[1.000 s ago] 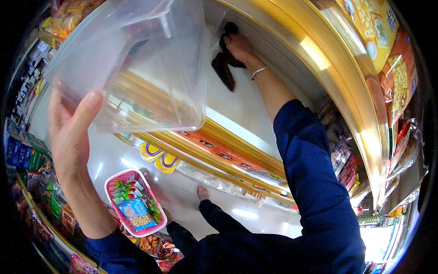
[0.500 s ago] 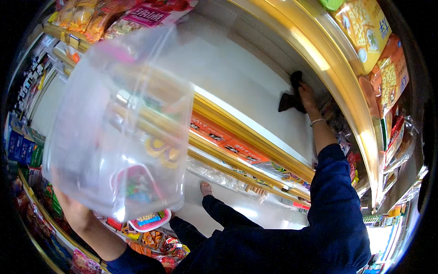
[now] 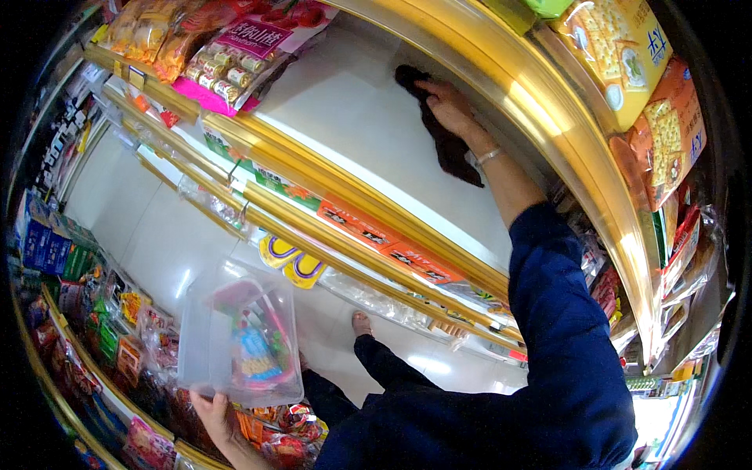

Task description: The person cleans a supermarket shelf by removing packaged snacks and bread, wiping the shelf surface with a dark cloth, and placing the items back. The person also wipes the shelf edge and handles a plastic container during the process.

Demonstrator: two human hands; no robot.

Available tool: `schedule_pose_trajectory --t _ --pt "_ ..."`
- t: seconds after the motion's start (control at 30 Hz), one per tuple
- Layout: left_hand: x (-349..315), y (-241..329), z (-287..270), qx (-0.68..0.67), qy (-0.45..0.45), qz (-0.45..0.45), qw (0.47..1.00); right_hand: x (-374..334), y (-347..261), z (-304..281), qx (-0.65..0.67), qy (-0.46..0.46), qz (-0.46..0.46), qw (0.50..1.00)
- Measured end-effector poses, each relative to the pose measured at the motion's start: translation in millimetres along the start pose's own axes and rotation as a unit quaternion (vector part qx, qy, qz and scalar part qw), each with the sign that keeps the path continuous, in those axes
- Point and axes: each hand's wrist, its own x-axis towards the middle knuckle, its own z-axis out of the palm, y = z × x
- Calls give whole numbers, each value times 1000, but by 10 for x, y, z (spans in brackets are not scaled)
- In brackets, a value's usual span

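My left hand (image 3: 218, 419) grips a clear plastic box (image 3: 205, 345) by its lower edge, down at the left over the aisle. Through its see-through walls shows a pink-rimmed container with colourful packets; whether that sits inside or behind the box I cannot tell. Farther up, my right hand (image 3: 453, 111) presses a dark cloth (image 3: 456, 155) against the white shelf (image 3: 345, 110), fingers closed on its upper part. The cloth trails down the shelf beneath my wrist.
Bagged snacks (image 3: 227, 66) lie at the shelf's far left end. A gold-edged upper shelf (image 3: 540, 102) curves over on the right, bearing cracker packs (image 3: 615, 59). Lower shelves with orange labels (image 3: 376, 235) run below. More packaged goods (image 3: 102, 329) line the left side.
The plastic box has come down and away from the view's upper left, uncovering the shelf fronts. My right hand has slid the dark cloth leftward and farther along the shelf.
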Motion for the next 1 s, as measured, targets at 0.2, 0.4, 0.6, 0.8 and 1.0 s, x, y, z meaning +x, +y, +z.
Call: schedule_pose_trajectory --t 0.2,0.4,0.6,0.8,1.0 --pt "-181 -113 66 -29 -28 15 999 -627 -64 -205 75 15 9 997" --pt "-444 -206 -15 0 28 -20 999 310 331 207 -153 -6 123 981" --pt "-541 -456 77 -47 49 -49 997 -215 -189 205 -34 -2 -10 999" --pt "-547 -359 47 -87 12 -6 996 -527 -676 -241 153 39 -29 987" --pt "-600 -394 15 -48 46 -32 997 -33 -1603 39 25 1 -103 994"
